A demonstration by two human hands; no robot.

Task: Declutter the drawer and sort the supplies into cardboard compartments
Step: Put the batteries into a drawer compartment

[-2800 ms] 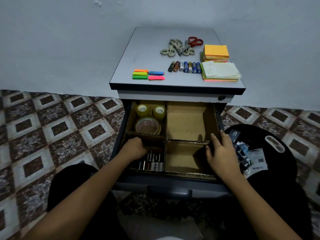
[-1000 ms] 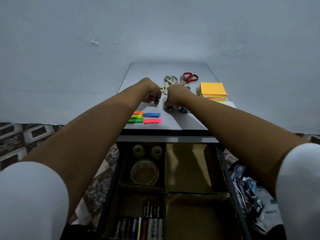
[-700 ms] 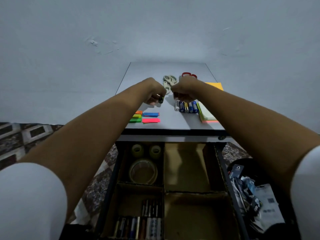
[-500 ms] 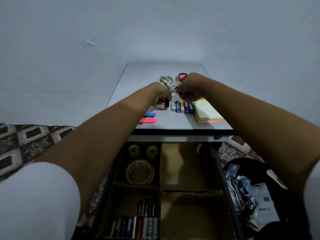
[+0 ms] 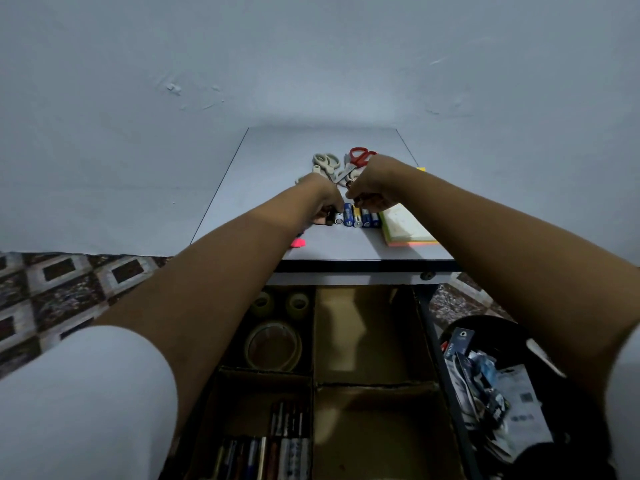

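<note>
Compared with half a second ago, my left hand (image 5: 323, 202) sits lower and nearer the battery row (image 5: 360, 218), and of the coloured flags only the pink flag (image 5: 298, 242) shows. Its fingers curl around a dark battery (image 5: 329, 217) at the row's 9 o'clock end. My right hand (image 5: 372, 188) is curled over the row's 12 o'clock ends; I cannot tell whether it pinches a cell. The row lies on the cabinet top (image 5: 277, 161), cells parallel, mostly blue, at 9 o'clock of the note pad (image 5: 403, 226).

Left hand (image 5: 323, 200): fingers curled round a dark battery (image 5: 329, 217) at the row's left end.
Right hand (image 5: 372, 188): curled over the batteries (image 5: 358, 216) on the counter (image 5: 277, 161); grip unclear.
Drawer (image 5: 426, 323): tape rolls (image 5: 273, 346) far-left, stored batteries (image 5: 277, 455) near-left.
</note>
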